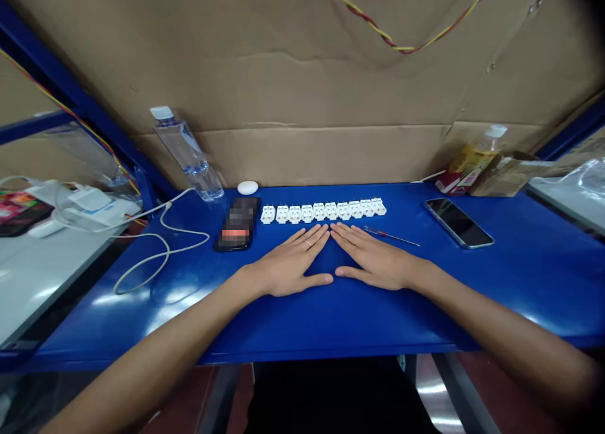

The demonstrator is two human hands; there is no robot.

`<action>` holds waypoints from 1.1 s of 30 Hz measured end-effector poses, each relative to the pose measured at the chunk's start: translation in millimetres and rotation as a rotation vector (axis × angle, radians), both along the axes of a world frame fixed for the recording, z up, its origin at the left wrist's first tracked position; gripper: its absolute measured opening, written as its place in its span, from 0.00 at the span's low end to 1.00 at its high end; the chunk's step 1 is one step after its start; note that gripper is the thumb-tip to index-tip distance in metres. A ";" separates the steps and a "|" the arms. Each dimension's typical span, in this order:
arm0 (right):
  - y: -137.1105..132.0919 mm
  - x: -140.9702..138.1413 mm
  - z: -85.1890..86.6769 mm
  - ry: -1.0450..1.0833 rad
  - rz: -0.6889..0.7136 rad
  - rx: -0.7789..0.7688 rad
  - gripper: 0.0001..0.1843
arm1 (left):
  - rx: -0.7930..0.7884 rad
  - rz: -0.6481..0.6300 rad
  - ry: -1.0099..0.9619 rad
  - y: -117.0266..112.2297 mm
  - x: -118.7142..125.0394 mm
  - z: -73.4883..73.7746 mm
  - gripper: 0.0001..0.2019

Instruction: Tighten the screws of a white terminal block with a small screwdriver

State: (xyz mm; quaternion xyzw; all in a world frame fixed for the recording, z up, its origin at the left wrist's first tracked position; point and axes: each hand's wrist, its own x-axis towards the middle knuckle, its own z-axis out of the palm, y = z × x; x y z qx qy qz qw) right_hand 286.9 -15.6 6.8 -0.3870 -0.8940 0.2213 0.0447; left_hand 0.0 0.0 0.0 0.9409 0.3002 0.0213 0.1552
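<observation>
My left hand [295, 262] lies flat on the blue table [326, 327], fingers stretched out and a ring on one of them. Mirroring it, my right hand [375, 257] rests flat too, with the fingertips of both hands close together at the middle. Neither hand holds anything. Just beyond the fingertips runs a row of several small white plastic socket-like pieces [319, 211], set side by side. A thin screwdriver [391, 235] with a clear reddish handle lies beyond my right hand.
Left of the row are a dark phone [237, 223], a white oval case [247, 187], a water bottle [191, 157] and a looped white cable [167, 251]. To the right lie another phone [458, 222], a yellow-labelled bottle [484, 145] and a cardboard box [501, 174]. Cardboard [302, 94] walls the back.
</observation>
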 end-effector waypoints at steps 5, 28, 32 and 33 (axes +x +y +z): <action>-1.5 -1.5 3.2 -0.032 -0.010 -0.018 0.57 | -0.036 0.018 0.024 -1.4 2.4 4.4 0.52; -0.3 -0.3 3.5 -0.016 -0.010 -0.034 0.59 | -0.076 0.047 0.084 -3.4 4.0 10.1 0.54; 0.1 0.2 2.3 -0.004 -0.010 -0.035 0.58 | -0.087 0.059 0.084 -3.7 4.8 11.2 0.54; 0.0 0.3 2.2 0.002 -0.011 -0.035 0.58 | -0.093 0.062 0.090 -3.8 5.0 11.7 0.54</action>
